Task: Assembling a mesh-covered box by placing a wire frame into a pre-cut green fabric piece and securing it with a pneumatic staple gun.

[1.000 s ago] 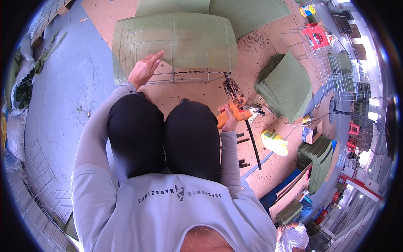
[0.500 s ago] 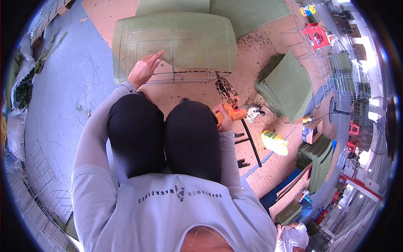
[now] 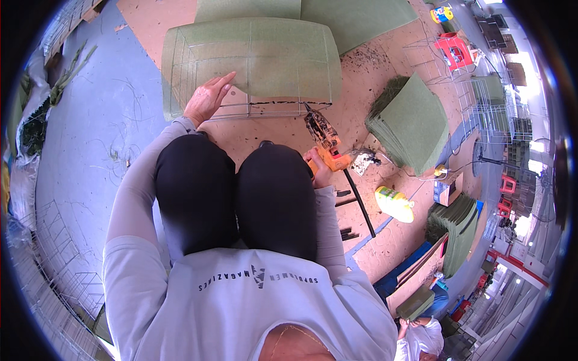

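A green felt-like sheet (image 3: pixel 271 60) lies curved over a wire frame (image 3: pixel 265 111) in front of my knees. My left hand (image 3: pixel 209 99) rests on the sheet's near left part, its fingers stretched out. In my right hand (image 3: pixel 323 171) is an orange glue gun (image 3: pixel 330 157), its front smeared black. A black glue stick (image 3: pixel 360 204) juts from its back end. The gun's nozzle is at the frame's near wire, toward the right end. Black glue runs along that wire. The sheet's near edge stands a little apart from it.
A stack of green sheets (image 3: pixel 412 126) lies to the right on brown board, with a yellow bottle (image 3: pixel 394 203) nearer me. More wire frames (image 3: pixel 487 111) and a red stool (image 3: pixel 454 51) stand farther right. Another person (image 3: pixel 421 337) works at the lower right.
The glue gun has shifted slightly left along the near wire, its glue stick moving with it. My left hand stays in place on the sheet.
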{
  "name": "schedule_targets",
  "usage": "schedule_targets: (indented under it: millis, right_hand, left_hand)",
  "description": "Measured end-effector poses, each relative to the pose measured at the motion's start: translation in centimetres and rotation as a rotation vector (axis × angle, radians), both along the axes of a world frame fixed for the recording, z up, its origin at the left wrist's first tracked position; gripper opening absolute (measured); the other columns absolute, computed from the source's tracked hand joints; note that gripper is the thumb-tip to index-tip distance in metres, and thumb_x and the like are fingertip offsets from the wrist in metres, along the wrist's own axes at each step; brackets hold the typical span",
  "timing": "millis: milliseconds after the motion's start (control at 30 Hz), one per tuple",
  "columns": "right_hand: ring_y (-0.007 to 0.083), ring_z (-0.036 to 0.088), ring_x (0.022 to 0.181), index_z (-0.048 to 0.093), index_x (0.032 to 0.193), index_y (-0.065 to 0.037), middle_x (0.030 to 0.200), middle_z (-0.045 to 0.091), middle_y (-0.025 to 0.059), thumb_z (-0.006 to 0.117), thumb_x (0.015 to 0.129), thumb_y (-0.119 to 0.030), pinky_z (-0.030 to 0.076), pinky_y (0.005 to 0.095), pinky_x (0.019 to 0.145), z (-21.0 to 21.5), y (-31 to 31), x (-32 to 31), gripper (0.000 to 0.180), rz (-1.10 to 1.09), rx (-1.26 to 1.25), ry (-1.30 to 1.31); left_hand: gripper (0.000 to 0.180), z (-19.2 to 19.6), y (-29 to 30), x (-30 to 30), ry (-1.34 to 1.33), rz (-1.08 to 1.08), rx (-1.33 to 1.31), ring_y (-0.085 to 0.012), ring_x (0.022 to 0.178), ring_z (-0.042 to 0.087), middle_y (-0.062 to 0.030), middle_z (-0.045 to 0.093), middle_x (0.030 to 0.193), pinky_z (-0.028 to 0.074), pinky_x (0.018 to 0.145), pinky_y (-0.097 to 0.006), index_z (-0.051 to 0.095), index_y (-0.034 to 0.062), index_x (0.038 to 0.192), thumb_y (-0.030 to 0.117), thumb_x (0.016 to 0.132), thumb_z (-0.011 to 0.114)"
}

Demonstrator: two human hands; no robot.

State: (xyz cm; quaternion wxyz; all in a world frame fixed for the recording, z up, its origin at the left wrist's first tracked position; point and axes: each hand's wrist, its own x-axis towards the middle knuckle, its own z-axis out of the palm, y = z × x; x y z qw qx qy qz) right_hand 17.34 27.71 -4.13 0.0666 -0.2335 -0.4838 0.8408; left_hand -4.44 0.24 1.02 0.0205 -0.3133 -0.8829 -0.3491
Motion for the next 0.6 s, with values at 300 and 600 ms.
schedule_targets:
  millis: [300,600]
  right_hand:
    - [0.0123,0.050,0.065,0.048,0.081,-0.003,0.067,0.049,0.0029,0.052,0.081,-0.006,0.039,0.0243,0.063,-0.1,0.2,0.2,0.005,0.013,-0.003,-0.001]
    - [0.0135,0.047,0.064,0.046,0.081,-0.004,0.068,0.045,0.0026,0.051,0.083,-0.008,0.040,0.0255,0.062,1.0,0.2,-0.1,0.006,-0.108,0.031,0.003]
  left_hand:
    - [0.033,-0.1,0.3,0.0,0.002,-0.001,0.002,-0.0334,0.091,0.053,-0.0163,0.056,0.101,0.044,0.079,-0.037,0.045,0.0082,0.120,0.022,0.090,0.038]
    - [0.033,0.0,0.0,0.0,0.009,-0.010,0.014,-0.0334,0.090,0.053,-0.0168,0.056,0.098,0.043,0.078,-0.037,0.045,0.0071,0.119,0.021,0.090,0.038]
